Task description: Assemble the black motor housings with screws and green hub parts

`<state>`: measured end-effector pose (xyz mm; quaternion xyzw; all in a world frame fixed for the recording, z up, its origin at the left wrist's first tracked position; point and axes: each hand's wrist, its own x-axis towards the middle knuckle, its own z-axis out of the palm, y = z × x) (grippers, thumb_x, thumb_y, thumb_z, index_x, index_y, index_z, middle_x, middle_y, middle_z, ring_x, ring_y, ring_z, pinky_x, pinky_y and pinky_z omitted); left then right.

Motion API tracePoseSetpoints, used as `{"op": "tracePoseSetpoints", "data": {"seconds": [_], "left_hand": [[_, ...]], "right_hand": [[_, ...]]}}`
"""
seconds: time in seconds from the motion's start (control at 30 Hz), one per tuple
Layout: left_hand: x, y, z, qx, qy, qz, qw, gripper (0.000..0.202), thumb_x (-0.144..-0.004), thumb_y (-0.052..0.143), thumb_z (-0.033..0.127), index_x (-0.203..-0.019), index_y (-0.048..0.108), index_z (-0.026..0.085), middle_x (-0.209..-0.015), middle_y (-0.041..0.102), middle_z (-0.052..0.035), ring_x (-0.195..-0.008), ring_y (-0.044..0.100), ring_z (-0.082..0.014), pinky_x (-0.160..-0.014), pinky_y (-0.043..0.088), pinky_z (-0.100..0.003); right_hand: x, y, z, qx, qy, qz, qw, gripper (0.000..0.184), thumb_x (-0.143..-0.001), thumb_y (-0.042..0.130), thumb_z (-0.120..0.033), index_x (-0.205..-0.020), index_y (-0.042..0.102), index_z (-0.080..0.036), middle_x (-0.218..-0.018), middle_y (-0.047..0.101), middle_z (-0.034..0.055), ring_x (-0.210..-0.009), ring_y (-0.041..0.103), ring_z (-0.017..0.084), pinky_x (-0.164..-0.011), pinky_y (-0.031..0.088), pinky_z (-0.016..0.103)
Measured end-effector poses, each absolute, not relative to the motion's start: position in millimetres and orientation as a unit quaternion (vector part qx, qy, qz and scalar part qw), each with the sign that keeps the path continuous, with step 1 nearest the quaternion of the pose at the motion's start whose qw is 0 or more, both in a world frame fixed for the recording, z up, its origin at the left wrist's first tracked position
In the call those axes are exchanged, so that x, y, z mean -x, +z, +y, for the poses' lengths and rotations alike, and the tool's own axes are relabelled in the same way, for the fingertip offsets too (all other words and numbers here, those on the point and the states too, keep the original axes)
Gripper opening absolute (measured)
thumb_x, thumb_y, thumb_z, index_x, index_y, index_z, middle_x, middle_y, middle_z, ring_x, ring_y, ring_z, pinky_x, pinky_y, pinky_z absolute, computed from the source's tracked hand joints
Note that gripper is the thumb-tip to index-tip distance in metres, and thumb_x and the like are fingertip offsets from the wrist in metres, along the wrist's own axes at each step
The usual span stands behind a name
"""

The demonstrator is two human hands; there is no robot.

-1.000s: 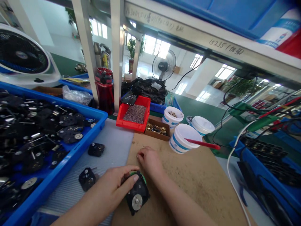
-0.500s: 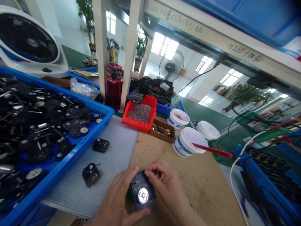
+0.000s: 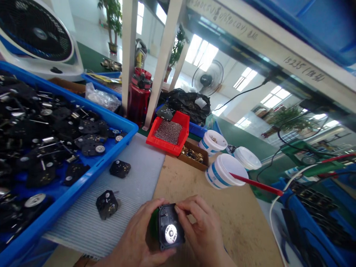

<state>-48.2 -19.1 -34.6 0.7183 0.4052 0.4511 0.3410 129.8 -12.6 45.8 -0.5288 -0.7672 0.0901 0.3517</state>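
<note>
1. L hand (image 3: pixel 136 230): forearm low, coming in from the bottom edge, fingers curled and wrapped firmly round the left side of a black square plastic housing w/ round silver centre (image 3: pixel 168 226).
2. R hand (image 3: pixel 200 226): wrist raised, fingers bent, only part closed, tips pressed on the housing's right side. Housing held b/w both hands, face up, over the tan fibre work board (image 3: pixel 222 222); can't tell if it touches the board.
3. Left of hands: grey ribbed mat (image 3: pixel 119 207) w/ 2 black square plates (image 3: pixel 107 204) (image 3: pixel 119 168) on it, apart from each other.
4. Beyond mat: long blue plastic tray (image 3: pixel 83 181) heaped w/ similar black parts.
5. Farther on: red bin of small grey parts (image 3: pixel 183 118), brown tray of brass bits (image 3: pixel 193 157), white blue-striped tub (image 3: pixel 225 172) w/ red-handled stick (image 3: pixel 257 184) leaning in it.
</note>
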Motion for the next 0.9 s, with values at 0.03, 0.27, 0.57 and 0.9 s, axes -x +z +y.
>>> {"op": "tracePoseSetpoints", "data": {"seconds": [0.03, 0.27, 0.57, 0.9], "left_hand": [[48.0, -35.3, -18.6, -0.718, 0.453, 0.405, 0.341, 0.09, -0.062, 0.082, 0.026, -0.139, 0.035, 0.032, -0.128, 0.063, -0.0056, -0.116, 0.062, -0.0277, -0.102, 0.051, -0.043], [47.1, -43.5, -14.5, -0.72, 0.473, 0.369, 0.351, 0.085, -0.067, 0.08, 0.036, -0.139, 0.035, 0.031, -0.125, 0.063, -0.0049, -0.113, 0.062, -0.0246, -0.1, 0.052, -0.036], [46.0, -50.3, -15.6, -0.76, 0.444, 0.37, 0.297, 0.088, -0.066, 0.082, 0.046, -0.137, 0.035, 0.023, -0.124, 0.064, -0.0111, -0.113, 0.064, -0.0286, -0.097, 0.056, -0.039], [54.7, -37.5, -13.7, -0.777, 0.39, 0.379, 0.316, 0.09, -0.065, 0.086, 0.041, -0.135, 0.031, 0.027, -0.127, 0.065, -0.0075, -0.118, 0.062, -0.0253, -0.102, 0.052, -0.033]], "right_hand": [[-129.8, 46.4, -12.4, 0.53, 0.087, -0.766, 0.353, 0.014, -0.093, 0.056, -0.015, -0.085, 0.066, -0.02, -0.076, 0.066, 0.002, -0.067, 0.064, 0.015, -0.059, 0.049, 0.022], [-132.8, 45.5, -14.2, 0.519, 0.08, -0.789, 0.319, 0.013, -0.094, 0.054, -0.015, -0.091, 0.065, -0.02, -0.078, 0.066, 0.0025, -0.067, 0.065, 0.015, -0.06, 0.052, 0.022], [-137.7, 49.8, -10.2, 0.511, 0.094, -0.793, 0.318, 0.013, -0.092, 0.056, -0.011, -0.089, 0.064, -0.021, -0.076, 0.065, 0.0007, -0.065, 0.065, 0.011, -0.058, 0.052, 0.017], [-141.5, 50.3, -13.0, 0.481, 0.083, -0.827, 0.278, 0.012, -0.094, 0.056, -0.015, -0.094, 0.067, -0.018, -0.077, 0.067, 0.003, -0.064, 0.067, 0.012, -0.06, 0.054, 0.017]]}}
